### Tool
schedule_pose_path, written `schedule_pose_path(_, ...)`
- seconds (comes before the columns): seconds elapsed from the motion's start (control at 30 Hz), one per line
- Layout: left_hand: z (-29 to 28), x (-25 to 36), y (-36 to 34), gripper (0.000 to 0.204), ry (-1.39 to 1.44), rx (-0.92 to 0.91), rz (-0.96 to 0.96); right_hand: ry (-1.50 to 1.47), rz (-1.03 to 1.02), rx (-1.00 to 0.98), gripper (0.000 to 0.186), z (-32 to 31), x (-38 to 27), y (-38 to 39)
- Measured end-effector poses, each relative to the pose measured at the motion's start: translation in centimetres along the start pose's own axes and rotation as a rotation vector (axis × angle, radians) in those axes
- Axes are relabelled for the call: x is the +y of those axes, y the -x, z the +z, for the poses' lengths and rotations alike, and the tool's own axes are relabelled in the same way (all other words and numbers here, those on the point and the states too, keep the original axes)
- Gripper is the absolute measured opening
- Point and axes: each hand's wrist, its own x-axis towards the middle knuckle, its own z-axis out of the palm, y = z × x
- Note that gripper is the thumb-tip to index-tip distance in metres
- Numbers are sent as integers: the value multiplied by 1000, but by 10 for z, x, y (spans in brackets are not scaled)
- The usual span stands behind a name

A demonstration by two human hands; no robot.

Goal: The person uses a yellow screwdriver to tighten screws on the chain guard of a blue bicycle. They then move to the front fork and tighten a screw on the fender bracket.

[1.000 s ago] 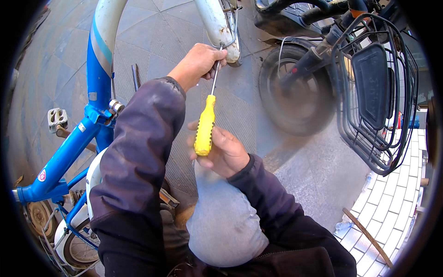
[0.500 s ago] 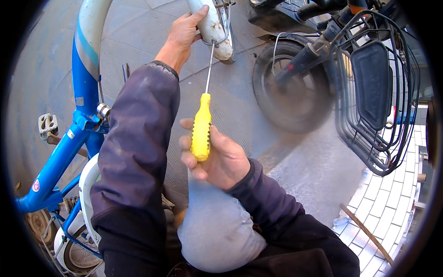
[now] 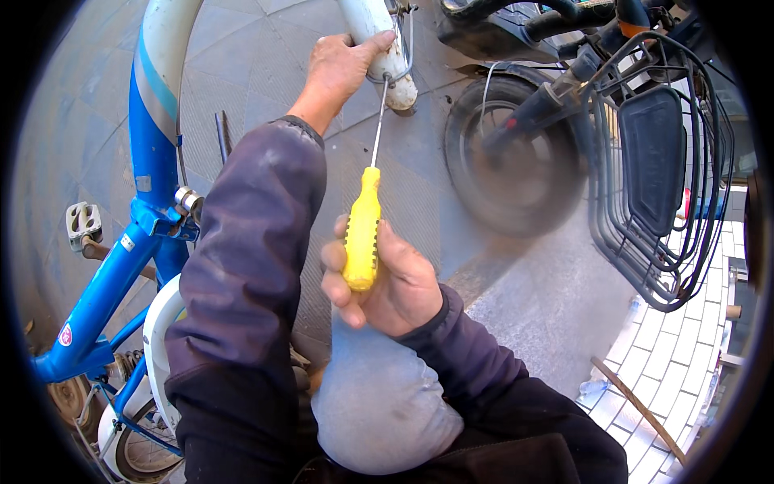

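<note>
My right hand (image 3: 395, 282) is closed round the yellow handle of a screwdriver (image 3: 364, 230). Its thin metal shaft points away from me, and the tip meets a screw near the end of a white, rust-flecked bicycle mudguard (image 3: 379, 40). At the top, my left hand (image 3: 340, 71) grips that mudguard, thumb on top and fingers hidden behind its left side. A wire stay (image 3: 409, 48) curves round the mudguard beside the screw.
A blue and white bicycle frame (image 3: 153, 121) with a pedal (image 3: 83, 224) stands at left. To the right are a scooter's front wheel (image 3: 516, 153) and black wire basket (image 3: 653, 161). A wooden stick (image 3: 641, 407) lies on white tiles (image 3: 645, 355) at lower right.
Both hands, the screwdriver and the mudguard end appear slightly further right and lower in the picture. The screwdriver tip is still at the screw, and both grips are kept.
</note>
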Motion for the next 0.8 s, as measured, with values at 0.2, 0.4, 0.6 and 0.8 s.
schedule_pose_path(0.2, -4, 10, 6, 64, -123, 3, 3, 4, -31, -9, 37, -3, 0, 3)
schedule_pose_path(0.4, -5, 14, 10, 67, -165, -6, 18, 43, -43, 42, 36, -1, -1, 4)
schedule_pose_path(0.6, -3, 11, 7, 67, -198, -5, 15, 112, -50, 129, 34, 1, -1, 5)
schedule_pose_path(0.8, -4, 8, 5, 67, -202, 5, 0, 461, -51, 337, 40, 8, 0, 5)
